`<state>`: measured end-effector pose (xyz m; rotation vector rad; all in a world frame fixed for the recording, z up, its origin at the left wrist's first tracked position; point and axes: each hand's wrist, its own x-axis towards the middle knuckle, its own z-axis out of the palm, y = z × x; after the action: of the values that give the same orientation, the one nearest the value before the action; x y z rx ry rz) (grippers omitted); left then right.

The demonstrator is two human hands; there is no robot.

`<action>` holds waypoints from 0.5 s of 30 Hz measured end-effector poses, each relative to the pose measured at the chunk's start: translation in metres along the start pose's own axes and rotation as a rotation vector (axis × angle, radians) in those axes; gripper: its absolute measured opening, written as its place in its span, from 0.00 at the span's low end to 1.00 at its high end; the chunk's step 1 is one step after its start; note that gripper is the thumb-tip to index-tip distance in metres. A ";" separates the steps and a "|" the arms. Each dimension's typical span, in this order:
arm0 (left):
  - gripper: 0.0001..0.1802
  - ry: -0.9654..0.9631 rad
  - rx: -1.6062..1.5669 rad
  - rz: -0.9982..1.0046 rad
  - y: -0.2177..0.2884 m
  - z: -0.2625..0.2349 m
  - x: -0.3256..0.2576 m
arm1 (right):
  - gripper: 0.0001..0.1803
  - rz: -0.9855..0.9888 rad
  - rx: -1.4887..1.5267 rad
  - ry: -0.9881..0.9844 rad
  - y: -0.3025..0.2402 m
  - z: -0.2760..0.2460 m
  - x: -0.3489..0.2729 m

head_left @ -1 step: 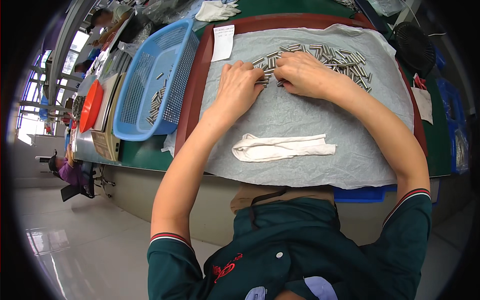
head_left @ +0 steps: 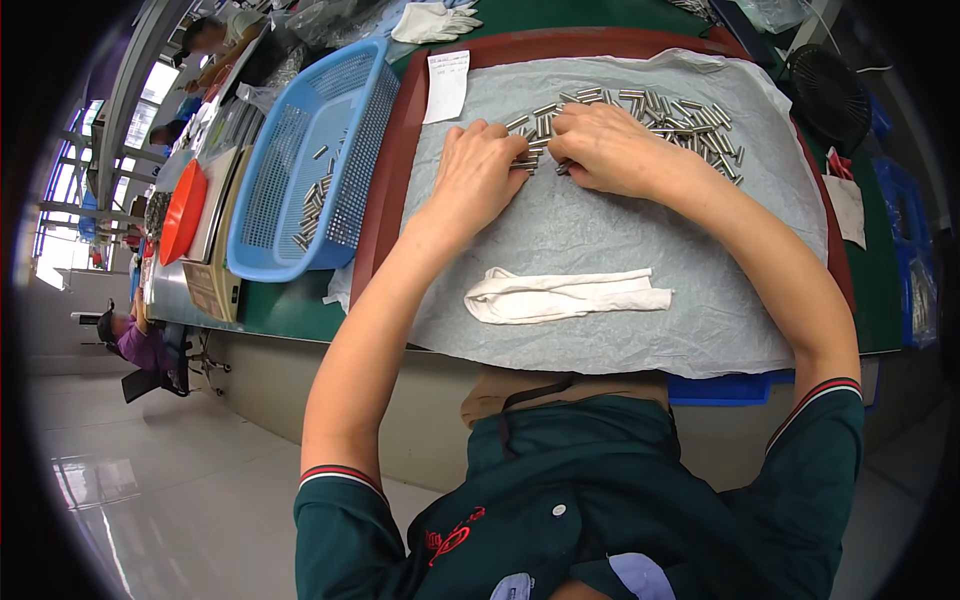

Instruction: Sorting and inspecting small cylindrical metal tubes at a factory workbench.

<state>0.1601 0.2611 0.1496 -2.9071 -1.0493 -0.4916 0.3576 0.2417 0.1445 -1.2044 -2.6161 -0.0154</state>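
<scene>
Green workbench (head_left: pixel 300 310), seen from above, carrying a dark red tray (head_left: pixel 385 200) lined with a grey cloth sheet (head_left: pixel 600 250). Left of the tray, a blue perforated basket (head_left: pixel 290 190), tilted on its near corner, holding a few short metal pins (head_left: pixel 312 205). Farther left, an orange round lid (head_left: pixel 182 210) beside flat cartons. At the right edge, a black round fan grille (head_left: pixel 830 95). On the sheet's near half, a rolled white cloth (head_left: pixel 565 295), long axis running left to right, lying between the forearms and well apart from the pins. At the sheet's far left corner, a white rectangular paper slip (head_left: pixel 447 85) with small dark print, upright on its long edge, unreadable here. Beyond the tray, a pair of white gloves (head_left: pixel 435 22).

Heap of small silver metal pins (head_left: pixel 660 112) spread along the far part of the sheet, most lying roughly side by side, long axes pointing away and slightly to the right. Left hand (head_left: pixel 478 165) palm down, fingers curled over several pins at the heap's near-left end. Right hand (head_left: pixel 610 150) palm down, fingers bent and pinching a few pins just beside the left fingertips.
</scene>
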 end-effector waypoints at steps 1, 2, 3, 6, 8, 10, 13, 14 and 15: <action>0.09 0.001 0.002 0.001 -0.001 -0.001 0.002 | 0.04 -0.009 -0.014 0.021 -0.001 -0.001 -0.002; 0.09 -0.032 0.009 0.009 -0.002 -0.001 0.004 | 0.04 -0.018 -0.027 0.042 -0.002 -0.003 -0.004; 0.09 -0.065 0.016 0.017 -0.003 -0.001 0.005 | 0.04 -0.018 -0.028 0.044 -0.002 -0.003 -0.004; 0.09 -0.025 0.097 0.091 0.000 0.003 0.005 | 0.05 -0.005 -0.097 0.016 -0.003 -0.003 -0.007; 0.09 0.026 0.136 0.117 0.003 0.008 0.002 | 0.05 0.010 -0.102 -0.017 -0.007 -0.007 -0.010; 0.07 0.075 0.192 0.137 0.004 0.011 0.000 | 0.06 0.035 -0.109 -0.052 -0.007 -0.005 -0.009; 0.06 0.134 0.188 0.131 0.002 0.017 0.000 | 0.07 -0.012 -0.142 0.045 -0.008 -0.002 -0.011; 0.06 0.138 0.188 0.133 0.001 0.017 0.001 | 0.07 -0.016 -0.148 0.059 -0.010 -0.002 -0.013; 0.06 0.117 0.220 0.149 0.001 0.016 0.002 | 0.06 -0.020 -0.156 0.073 -0.011 -0.003 -0.014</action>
<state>0.1665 0.2638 0.1349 -2.7005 -0.8081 -0.4982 0.3590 0.2242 0.1452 -1.2019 -2.6031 -0.2668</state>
